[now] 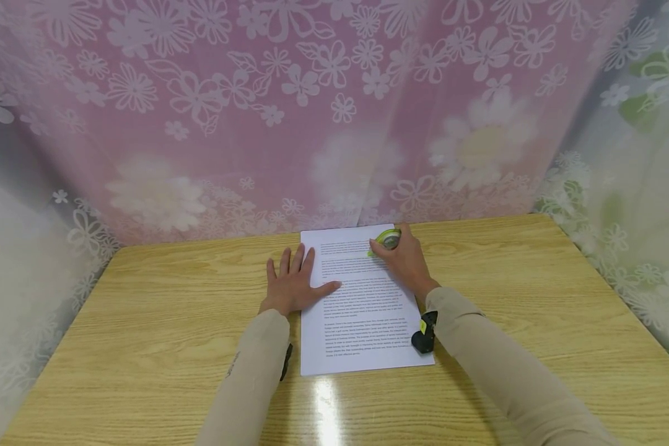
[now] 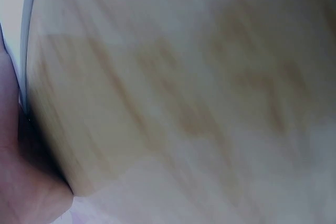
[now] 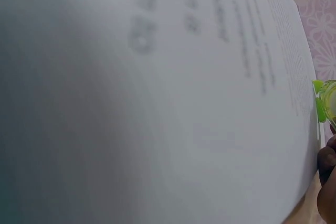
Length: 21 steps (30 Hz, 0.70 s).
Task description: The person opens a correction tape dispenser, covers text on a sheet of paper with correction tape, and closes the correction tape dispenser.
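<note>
A printed sheet of paper [image 1: 362, 337] lies on the wooden table, text facing up. My left hand [image 1: 291, 286] rests flat with spread fingers over its left edge, the thumb reaching onto the text. In my right hand [image 1: 411, 263] I hold a green, see-through correction tape [image 1: 390, 239] between thumb and fingers. Its tip is down at the upper right lines of text. The right wrist view catches the green correction tape [image 3: 320, 106] at its right edge, close against the paper [image 3: 210, 129]. Only part of my left hand [image 2: 31, 192] enters the left wrist view.
The light wood table [image 1: 178, 322] extends on both sides of the paper. Behind it hangs a pink flowered curtain [image 1: 245, 155], with paler flowered cloth [image 1: 635, 204] along the sides. A dark wrist device [image 1: 424, 334] on my right arm overhangs the paper's lower right edge.
</note>
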Tool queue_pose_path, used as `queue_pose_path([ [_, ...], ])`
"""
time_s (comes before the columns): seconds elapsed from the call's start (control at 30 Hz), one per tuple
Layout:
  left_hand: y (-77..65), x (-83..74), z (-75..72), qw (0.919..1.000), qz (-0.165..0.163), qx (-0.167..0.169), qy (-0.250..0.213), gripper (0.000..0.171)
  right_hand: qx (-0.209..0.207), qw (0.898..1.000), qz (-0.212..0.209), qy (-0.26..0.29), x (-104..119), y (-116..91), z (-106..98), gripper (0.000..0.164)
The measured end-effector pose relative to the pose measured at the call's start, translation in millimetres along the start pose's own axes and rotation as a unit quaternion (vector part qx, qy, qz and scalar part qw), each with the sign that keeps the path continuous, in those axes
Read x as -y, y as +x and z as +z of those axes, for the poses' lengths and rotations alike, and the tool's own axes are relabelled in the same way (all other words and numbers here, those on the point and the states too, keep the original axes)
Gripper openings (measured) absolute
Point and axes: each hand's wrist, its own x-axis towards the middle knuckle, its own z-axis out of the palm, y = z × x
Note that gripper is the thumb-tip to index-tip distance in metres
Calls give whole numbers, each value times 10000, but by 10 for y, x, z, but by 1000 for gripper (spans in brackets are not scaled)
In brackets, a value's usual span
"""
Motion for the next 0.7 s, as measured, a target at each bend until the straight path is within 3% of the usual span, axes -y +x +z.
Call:
queue_pose_path([
  [0.7,-24,-1,-24,10000,34,-17,-69,105,-111,9999,49,56,-40,-6,-91,58],
])
